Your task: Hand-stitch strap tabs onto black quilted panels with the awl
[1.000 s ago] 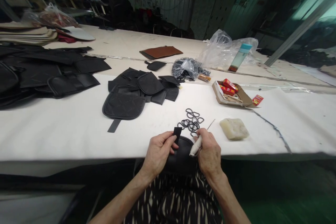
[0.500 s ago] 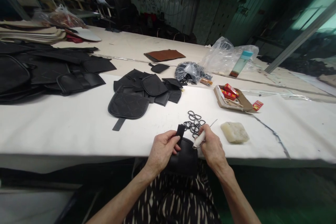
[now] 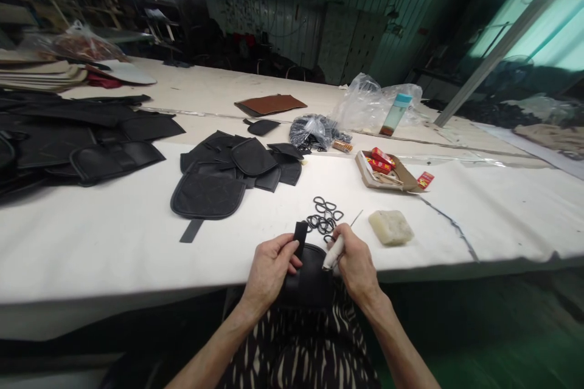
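Observation:
My left hand (image 3: 270, 267) pinches the upright strap of a black leather piece (image 3: 306, 282), which hangs at the table's near edge over my lap. In my right hand (image 3: 356, 258) is an awl (image 3: 334, 253) with a pale wrapped handle, its thin metal shaft pointing up and away from me. Just beyond both hands lies a loose cluster of black D-rings (image 3: 326, 219). One ring sits right at my right fingertips; whether they grip it I cannot tell. A yellowish block of wax (image 3: 391, 228) rests to the right of that hand.
Several black leather pieces (image 3: 207, 193) lie left of centre, with a bigger black pile (image 3: 50, 134) at far left. A cardboard box (image 3: 365, 173) holds red packets. Behind are a bagged bundle (image 3: 314, 130), a brown leather piece (image 3: 270, 104) and a bottle (image 3: 396, 114).
The view has turned to the right, so everything sits farther left in the picture. Both hands keep their holds on the strap and the awl, in nearly the same pose.

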Motion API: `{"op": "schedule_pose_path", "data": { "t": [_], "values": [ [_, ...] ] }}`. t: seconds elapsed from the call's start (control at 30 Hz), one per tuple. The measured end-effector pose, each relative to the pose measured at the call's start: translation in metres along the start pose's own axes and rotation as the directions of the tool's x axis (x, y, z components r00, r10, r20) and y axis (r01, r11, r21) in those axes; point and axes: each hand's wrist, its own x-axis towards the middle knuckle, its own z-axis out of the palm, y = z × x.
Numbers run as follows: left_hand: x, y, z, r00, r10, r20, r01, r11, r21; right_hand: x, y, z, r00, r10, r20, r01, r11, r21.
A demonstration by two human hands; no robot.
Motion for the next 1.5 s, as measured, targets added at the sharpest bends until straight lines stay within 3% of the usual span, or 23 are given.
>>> {"op": "schedule_pose_path", "data": {
  "t": [0.27, 0.47, 0.57, 0.73, 0.9, 1.03, 1.1, 1.17, 1.27, 1.43, 1.5],
  "values": [
    [0.0, 0.0, 0.002, 0.999, -0.018, -0.028, 0.016, 0.998, -0.061, -0.01, 0.005, 0.004, 0.996, 0.051, -0.071, -0.043, 0.992, 0.119],
    [0.001, -0.001, 0.001, 0.999, -0.032, 0.031, 0.035, 0.996, -0.079, 0.001, -0.002, 0.005, 0.976, 0.088, -0.198, -0.001, 0.915, 0.403],
    [0.001, 0.002, 0.0, 0.998, -0.03, 0.059, 0.035, 0.996, -0.087, 0.008, -0.014, 0.009, 0.968, 0.032, -0.248, 0.081, 0.899, 0.43],
    [0.0, 0.005, -0.002, 0.997, -0.026, 0.077, 0.034, 0.995, -0.098, 0.011, -0.028, 0.023, 0.942, -0.152, -0.299, 0.246, 0.918, 0.31],
    [0.0, 0.002, -0.002, 0.996, -0.018, 0.09, 0.03, 0.991, -0.13, 0.009, -0.022, 0.029, 0.84, -0.41, -0.356, 0.474, 0.873, 0.114],
    [0.0, 0.004, -0.002, 0.996, -0.02, 0.092, 0.034, 0.989, -0.145, 0.01, -0.016, 0.021, 0.673, -0.7, -0.239, 0.689, 0.711, -0.143],
    [-0.001, 0.006, -0.002, 0.995, -0.024, 0.1, 0.038, 0.989, -0.14, 0.011, -0.017, 0.015, 0.596, -0.781, -0.188, 0.748, 0.625, -0.225],
    [-0.001, 0.008, -0.003, 0.993, -0.029, 0.112, 0.043, 0.991, -0.129, 0.011, -0.019, 0.011, 0.556, -0.813, -0.173, 0.772, 0.582, -0.257],
    [-0.001, 0.007, -0.004, 0.992, -0.037, 0.123, 0.053, 0.991, -0.123, 0.013, -0.019, 0.013, 0.567, -0.799, -0.202, 0.77, 0.601, -0.213],
    [0.0, 0.005, -0.004, 0.99, -0.02, 0.143, 0.039, 0.991, -0.129, 0.012, -0.009, 0.024, 0.704, -0.644, -0.3, 0.662, 0.748, -0.05],
    [0.0, 0.006, -0.003, 0.991, -0.025, 0.134, 0.042, 0.991, -0.125, 0.011, -0.007, 0.024, 0.687, -0.663, -0.297, 0.671, 0.736, -0.089]
  ]
}}
